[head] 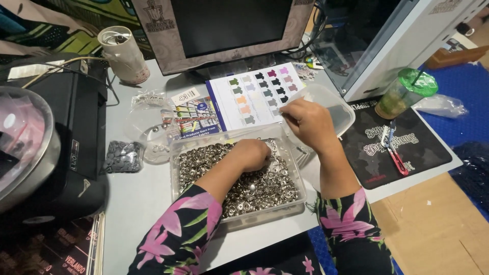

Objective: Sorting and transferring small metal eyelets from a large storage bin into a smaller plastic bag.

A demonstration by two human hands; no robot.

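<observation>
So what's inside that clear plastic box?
The clear plastic box is filled with a heap of small shiny metal snap pieces. The left hand digs into them, hiding the pieces beneath it. The box's bottom is covered too.

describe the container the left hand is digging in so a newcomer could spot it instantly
Start at the dark monitor at the back of the grey table; straight in front lies a colour chart sheet, and just nearer is the clear plastic tub. The left hand is in it. Unlike the empty clear lid beside it, it is full of small silver metal snaps.
</observation>
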